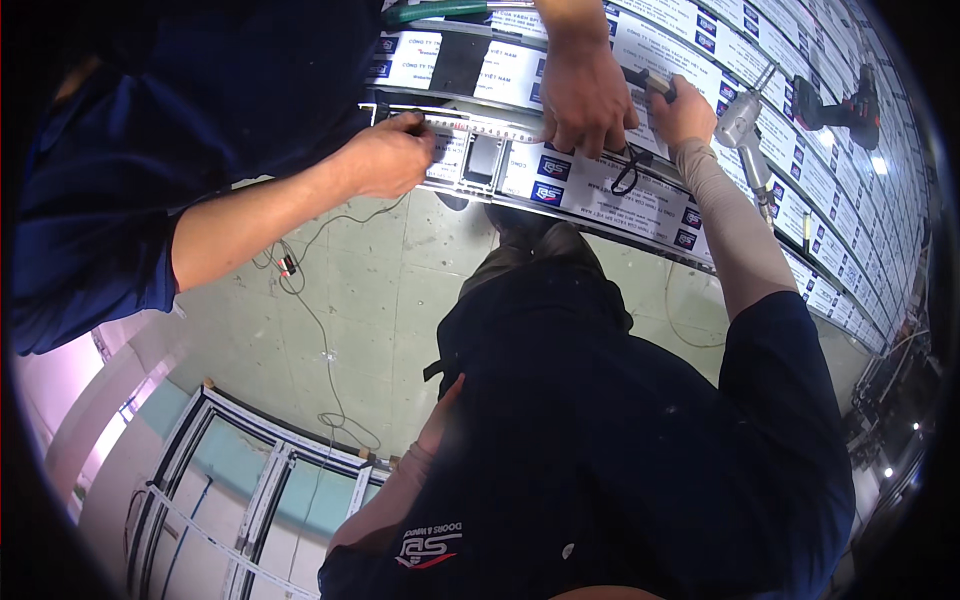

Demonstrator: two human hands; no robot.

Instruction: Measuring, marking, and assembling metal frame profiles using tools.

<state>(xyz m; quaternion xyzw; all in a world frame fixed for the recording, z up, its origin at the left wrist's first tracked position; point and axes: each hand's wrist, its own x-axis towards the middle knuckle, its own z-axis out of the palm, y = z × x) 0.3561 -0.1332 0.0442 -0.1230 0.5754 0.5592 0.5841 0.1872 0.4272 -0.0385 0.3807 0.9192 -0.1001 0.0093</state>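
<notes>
Tape measure [480,125] is lying stretched along alu profile [600,195] at 12 o'clock, w/ co-worker's hand [585,95] pinning it. R hand [685,112] fingers are pinching marker [645,80] at 1 o'clock; prob. measuring done, marking pending. L hand [445,405] is sitting near 6 o'clock, fingers hidden, can't tell.

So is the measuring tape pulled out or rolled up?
Pulled out: the metal measuring tape lies stretched along the film-wrapped aluminium bar, between a co-worker's hand and another hand. The right hand grips a dark handle.

Glossy film-wrapped metal profile [600,190], matt grey metal rivet tool [740,120], smooth greenish floor [400,290], dark cloth shirt [620,430].
</notes>
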